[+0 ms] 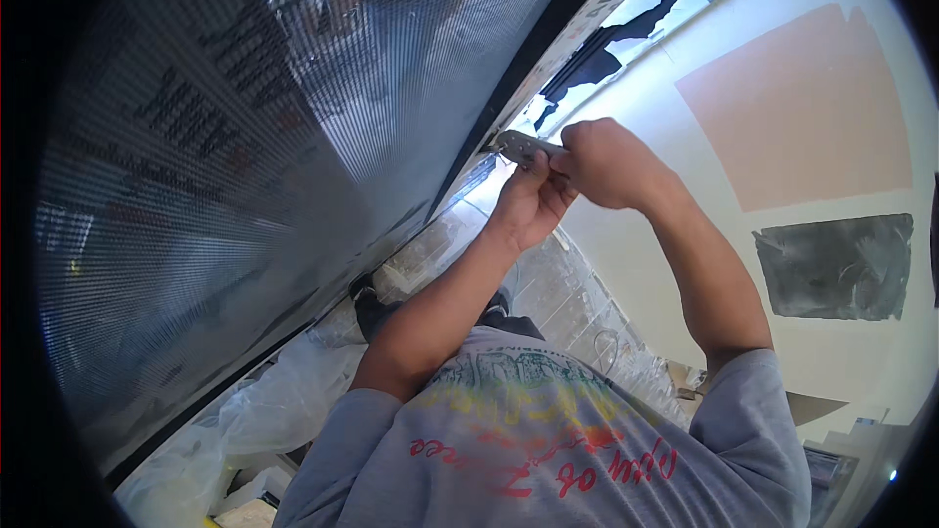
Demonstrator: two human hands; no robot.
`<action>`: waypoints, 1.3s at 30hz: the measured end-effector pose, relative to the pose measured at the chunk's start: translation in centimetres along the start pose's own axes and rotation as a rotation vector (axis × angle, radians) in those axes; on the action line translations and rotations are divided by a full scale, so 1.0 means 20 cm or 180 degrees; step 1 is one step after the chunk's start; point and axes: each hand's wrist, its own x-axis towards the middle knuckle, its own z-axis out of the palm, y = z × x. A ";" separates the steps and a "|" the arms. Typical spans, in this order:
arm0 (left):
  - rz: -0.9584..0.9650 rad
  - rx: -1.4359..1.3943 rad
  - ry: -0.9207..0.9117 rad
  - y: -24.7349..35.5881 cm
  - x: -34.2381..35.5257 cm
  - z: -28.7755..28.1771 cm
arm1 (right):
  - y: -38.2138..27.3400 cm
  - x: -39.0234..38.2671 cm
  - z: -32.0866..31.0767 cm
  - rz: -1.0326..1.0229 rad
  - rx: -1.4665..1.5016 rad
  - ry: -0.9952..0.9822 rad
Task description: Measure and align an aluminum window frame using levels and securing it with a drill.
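Note:
My right hand (611, 161) is closed in a fist around the back end of a grey metal hand tool (521, 147) with a flat, riveted head. Just below it, my left hand (536, 203) has its thumb against the tool's underside, fingers curled beside the right hand. The tool's head meets the dark edge frame (486, 122) of a tall mesh screen panel (381, 127) on my left. What the tip touches is too small to make out, and the handles are mostly hidden inside my grip.
A cream wall with a pink patch (802, 108) and a dark grey patch (834, 267) rises on the right. Clear plastic sheeting (284, 396) lies at the lower left. Between panel and wall runs a dusty tiled floor (558, 293) with a thin loop of wire (606, 350).

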 end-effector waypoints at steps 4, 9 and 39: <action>-0.0317 0.0680 -0.0087 -0.12 -0.05 0.03 | 0.08 -0.08 -0.08 -0.0190 -0.0058 0.0123; -0.0766 0.0002 -0.0293 -0.24 -0.08 0.25 | 0.24 -0.32 -0.16 0.0049 -0.0256 -0.0364; 0.0090 0.3067 0.0754 -0.23 -0.23 0.34 | 0.40 -0.77 0.74 0.0398 0.4344 0.0630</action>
